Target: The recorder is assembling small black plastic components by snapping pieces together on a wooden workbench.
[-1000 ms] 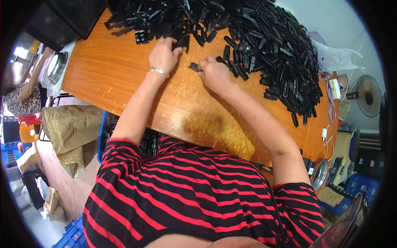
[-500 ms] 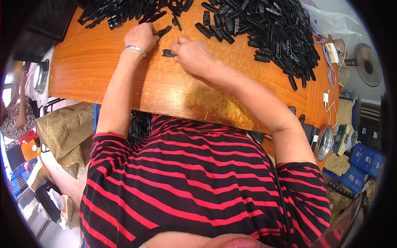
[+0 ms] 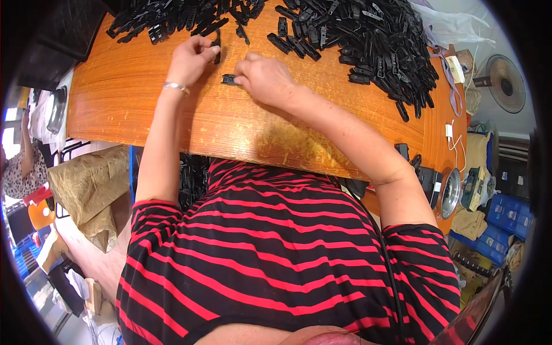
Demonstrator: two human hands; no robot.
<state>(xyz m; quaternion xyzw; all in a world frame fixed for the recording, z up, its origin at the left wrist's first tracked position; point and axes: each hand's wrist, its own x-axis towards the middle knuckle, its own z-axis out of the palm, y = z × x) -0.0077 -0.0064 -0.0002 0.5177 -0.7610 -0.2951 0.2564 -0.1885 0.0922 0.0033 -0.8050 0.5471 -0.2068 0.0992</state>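
Between the thumb and fingers of my left hand [image 3: 188, 62] is a narrow black plastic piece [image 3: 217, 53], held almost lengthwise away from me. My right hand [image 3: 264, 78] pinches a second black plastic piece [image 3: 229, 79] low over the wooden table [image 3: 121, 109], its end sticking out to the left of the fingertips. The two pieces are apart. What exactly these parts are is too small to tell. Just beyond my hands lies a loose black piece [image 3: 242, 33] of similar look.
A large heap of black plastic pieces [image 3: 379, 46] covers the far right of the table, and another heap [image 3: 178, 14] lies at the far left. A metal bowl [image 3: 451, 194] stands at the right. Brown wrapping [image 3: 92, 184] sits beside the table at the left; a fan [image 3: 505, 84] is at the right.
The piece in my left hand has turned from slanting rightward to pointing nearly straight away from me. My left hand has opened out slightly around it; the right has shifted a little nearer and left.
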